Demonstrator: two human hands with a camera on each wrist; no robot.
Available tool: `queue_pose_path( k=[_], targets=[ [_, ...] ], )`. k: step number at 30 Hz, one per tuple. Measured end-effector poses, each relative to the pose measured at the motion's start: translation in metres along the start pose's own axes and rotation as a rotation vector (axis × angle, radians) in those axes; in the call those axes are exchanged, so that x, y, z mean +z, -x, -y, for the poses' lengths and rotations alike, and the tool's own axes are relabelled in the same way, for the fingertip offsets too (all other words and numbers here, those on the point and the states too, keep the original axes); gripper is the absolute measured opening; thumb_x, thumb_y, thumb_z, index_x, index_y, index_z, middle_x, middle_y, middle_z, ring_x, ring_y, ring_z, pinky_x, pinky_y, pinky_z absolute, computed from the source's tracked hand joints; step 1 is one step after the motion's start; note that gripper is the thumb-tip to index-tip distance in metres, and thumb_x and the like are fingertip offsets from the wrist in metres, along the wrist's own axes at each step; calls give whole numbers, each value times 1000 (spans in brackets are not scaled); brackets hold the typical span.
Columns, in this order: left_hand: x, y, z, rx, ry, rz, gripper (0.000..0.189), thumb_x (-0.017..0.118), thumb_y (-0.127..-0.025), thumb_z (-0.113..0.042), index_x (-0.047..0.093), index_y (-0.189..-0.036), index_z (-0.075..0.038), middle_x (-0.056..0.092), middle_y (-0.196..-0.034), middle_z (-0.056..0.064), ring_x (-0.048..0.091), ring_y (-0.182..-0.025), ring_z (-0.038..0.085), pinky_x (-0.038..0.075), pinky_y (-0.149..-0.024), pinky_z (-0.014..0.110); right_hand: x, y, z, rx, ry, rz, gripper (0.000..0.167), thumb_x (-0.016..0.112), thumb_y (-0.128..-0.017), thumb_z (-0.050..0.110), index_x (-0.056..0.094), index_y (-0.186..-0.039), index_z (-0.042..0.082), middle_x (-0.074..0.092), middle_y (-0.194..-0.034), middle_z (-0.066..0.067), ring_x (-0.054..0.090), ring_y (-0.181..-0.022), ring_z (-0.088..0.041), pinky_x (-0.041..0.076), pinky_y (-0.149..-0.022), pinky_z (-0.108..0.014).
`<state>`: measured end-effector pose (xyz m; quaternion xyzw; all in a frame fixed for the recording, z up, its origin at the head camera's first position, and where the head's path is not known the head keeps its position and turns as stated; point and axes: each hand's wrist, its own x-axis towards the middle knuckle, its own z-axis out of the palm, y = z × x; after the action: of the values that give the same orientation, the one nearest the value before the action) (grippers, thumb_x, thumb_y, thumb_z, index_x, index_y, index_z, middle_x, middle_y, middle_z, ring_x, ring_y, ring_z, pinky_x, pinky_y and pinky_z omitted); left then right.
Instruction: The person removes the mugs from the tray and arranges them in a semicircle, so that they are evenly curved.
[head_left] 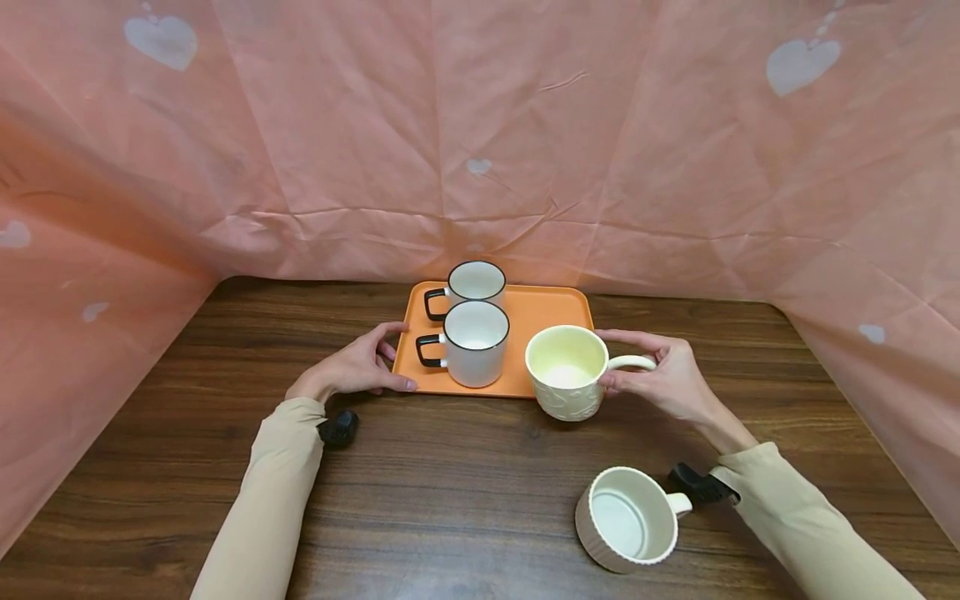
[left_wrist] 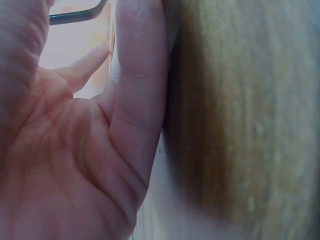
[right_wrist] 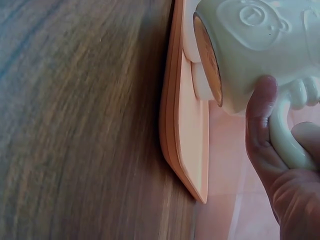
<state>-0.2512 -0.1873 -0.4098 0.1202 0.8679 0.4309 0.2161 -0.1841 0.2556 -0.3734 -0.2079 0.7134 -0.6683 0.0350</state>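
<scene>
My left hand (head_left: 352, 360) holds the orange tray (head_left: 551, 304) at its left edge, the thumb by the front left corner. On the tray's left half stand two white mugs with black rims and black handles, a rear mug (head_left: 477, 280) and a front mug (head_left: 476, 343). At the handle side, my right hand (head_left: 663, 379) grips a pale yellow mug (head_left: 567, 367) with a raised pattern. In the right wrist view this yellow mug (right_wrist: 250, 55) is off the table, beside the tray (right_wrist: 172, 115), its base showing. The left wrist view shows mostly my palm (left_wrist: 65, 160).
A cream ribbed mug (head_left: 626, 521) stands on the dark wooden table (head_left: 450, 483), near my right forearm. Pink cloth (head_left: 360, 150) with white hearts hangs behind the table and at both sides. Both wrists carry black straps.
</scene>
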Motion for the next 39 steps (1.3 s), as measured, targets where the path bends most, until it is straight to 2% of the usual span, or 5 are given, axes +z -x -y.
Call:
queue_pose_path(
  k=[6, 12, 26, 32, 39],
  targets=[
    [-1, -1, 0, -1, -10, -1, 100, 89, -80, -33, 28, -159, -20, 48, -122, 15, 62, -77, 17, 56, -68, 30, 3, 6, 2, 5, -8, 36, 54, 79, -82, -11, 70, -130, 12, 80, -99, -3, 77, -80, -13, 62, -68, -37],
    [-1, -1, 0, -6, -18, 3, 101, 88, -80, -34, 27, -159, -20, 48, -123, 15, 62, -77, 17, 55, -68, 29, 4, 11, 3, 9, 74, 76, 54, 80, -81, -10, 70, -130, 12, 79, -104, 5, 77, -81, -8, 62, -69, -28],
    [-1, 1, -1, 12, -18, 10, 101, 87, -83, -32, 25, -161, -18, 47, -123, 17, 62, -75, 18, 55, -68, 32, 9, 16, 4, 7, 288, 162, 50, 85, -79, -2, 68, -125, -6, 78, -103, 13, 70, -79, 1, 59, -68, -21],
    [-1, 1, -1, 7, -19, 12, 101, 87, -83, -33, 25, -161, -18, 47, -124, 17, 62, -77, 18, 54, -69, 31, 8, 16, 2, 17, 271, 210, 47, 83, -81, -2, 67, -126, -6, 77, -110, 14, 70, -84, 1, 60, -72, -21],
    [-1, 1, 0, 4, -20, 11, 101, 87, -83, -34, 24, -161, -18, 47, -124, 17, 62, -77, 19, 54, -69, 31, 4, 13, 2, 29, 221, 249, 40, 75, -88, -3, 67, -127, -2, 79, -93, 6, 69, -77, 1, 58, -70, -20]
  ],
)
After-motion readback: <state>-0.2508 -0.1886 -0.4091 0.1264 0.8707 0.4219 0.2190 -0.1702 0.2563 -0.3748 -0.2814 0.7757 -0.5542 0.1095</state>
